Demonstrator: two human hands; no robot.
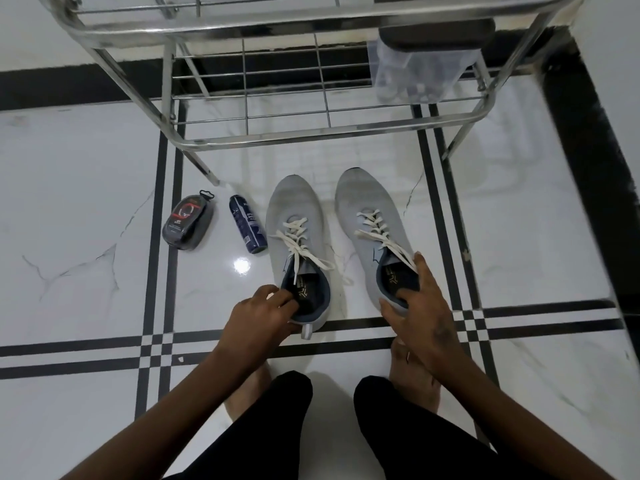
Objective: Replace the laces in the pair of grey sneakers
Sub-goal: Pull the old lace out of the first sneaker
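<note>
Gripping grey sneakers (298, 220) with loose white laces (294, 240) by their heels, both hands (263, 313) curled

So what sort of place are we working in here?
Probably a home entryway or shoe corner: a polished tiled floor, a steel wire rack just ahead, and a spray can with a shoe-polish pack beside the grey sneakers.
</note>
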